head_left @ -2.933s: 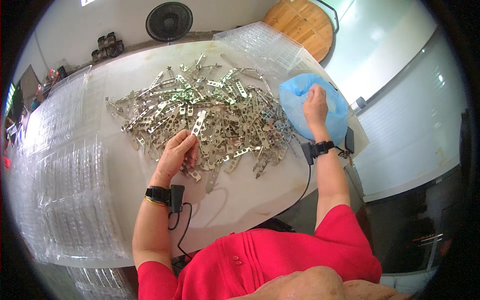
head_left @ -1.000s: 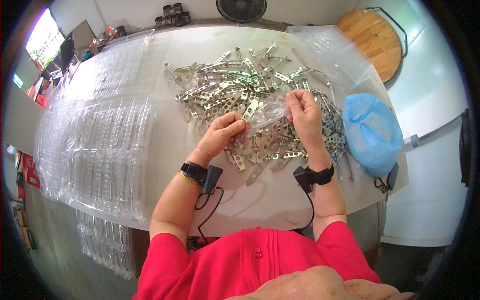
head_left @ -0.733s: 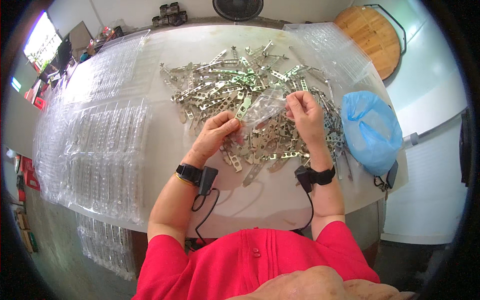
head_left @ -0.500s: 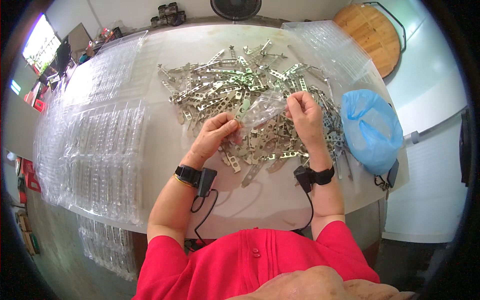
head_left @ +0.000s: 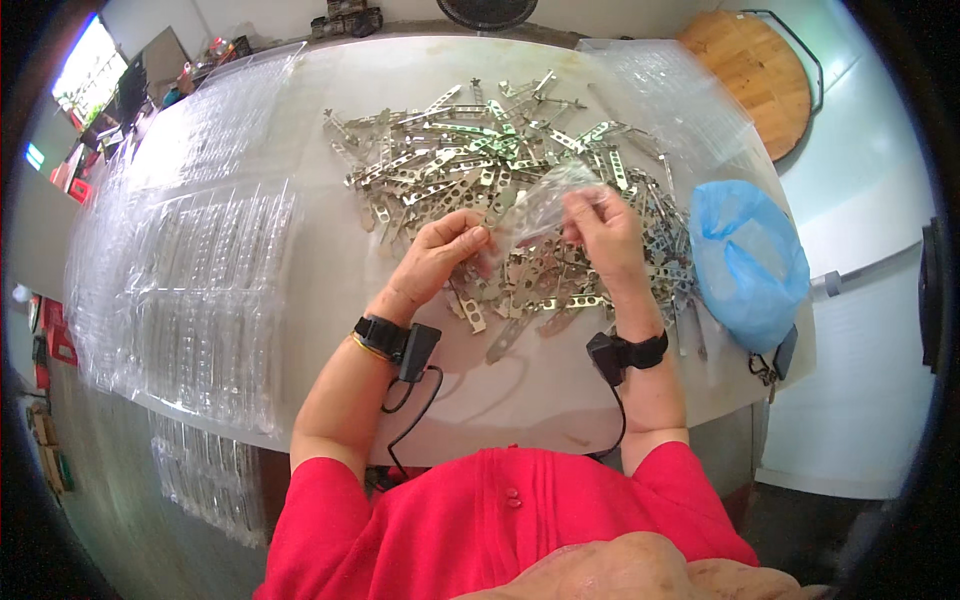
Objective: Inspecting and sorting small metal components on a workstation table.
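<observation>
A clear plastic bag (head_left: 548,203) is pinched in my right hand (head_left: 608,232), its crinkled film spreading left over a heap of metal parts (head_left: 450,165). My left hand (head_left: 447,250) is closed just left of the bag, thumb against the fingers. What lies between those fingertips is too small to make out. The heap beneath both hands is made of flat silvery strips with round holes, jumbled with thin rods. Each wrist wears a black strap with a small dark box and a cable.
Stacked clear plastic trays (head_left: 205,310) cover the table's left side. More clear plastic sheets (head_left: 670,90) lie at the far right. A blue plastic bag (head_left: 750,265) sits near the right edge. Beyond the table are a round wooden board (head_left: 755,80) and a black fan (head_left: 487,10).
My hands have drawn slightly apart, the left moving away from the bag's edge. The bag has shifted a little right with my right hand. The view has tilted slightly.
</observation>
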{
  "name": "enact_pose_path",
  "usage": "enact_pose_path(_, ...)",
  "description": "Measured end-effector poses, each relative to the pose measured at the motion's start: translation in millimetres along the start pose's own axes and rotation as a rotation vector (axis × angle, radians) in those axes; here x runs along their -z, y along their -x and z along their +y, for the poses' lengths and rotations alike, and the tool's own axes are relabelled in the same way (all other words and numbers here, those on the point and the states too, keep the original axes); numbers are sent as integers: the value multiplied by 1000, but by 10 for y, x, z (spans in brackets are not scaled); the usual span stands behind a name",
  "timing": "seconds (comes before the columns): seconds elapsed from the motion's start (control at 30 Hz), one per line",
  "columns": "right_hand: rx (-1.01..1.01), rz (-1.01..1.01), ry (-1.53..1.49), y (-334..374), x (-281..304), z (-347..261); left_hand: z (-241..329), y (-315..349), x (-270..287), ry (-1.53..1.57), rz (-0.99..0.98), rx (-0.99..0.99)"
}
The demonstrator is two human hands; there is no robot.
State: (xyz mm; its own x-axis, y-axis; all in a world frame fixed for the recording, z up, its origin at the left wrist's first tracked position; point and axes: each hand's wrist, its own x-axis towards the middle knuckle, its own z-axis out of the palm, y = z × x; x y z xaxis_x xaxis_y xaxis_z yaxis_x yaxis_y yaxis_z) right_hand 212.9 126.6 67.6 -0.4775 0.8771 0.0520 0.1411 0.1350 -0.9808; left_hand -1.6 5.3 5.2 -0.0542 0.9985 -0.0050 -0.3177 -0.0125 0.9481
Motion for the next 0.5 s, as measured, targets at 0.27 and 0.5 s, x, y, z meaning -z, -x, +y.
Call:
enact_pose_path(0.27, 179, 317, -121, -14, 100, -33, -21, -38, 99, 261, 78, -137)
enact_pose_path(0.5, 295, 292, -13, 20, -2, -17, -20, -35, 81, 316, 32, -144)
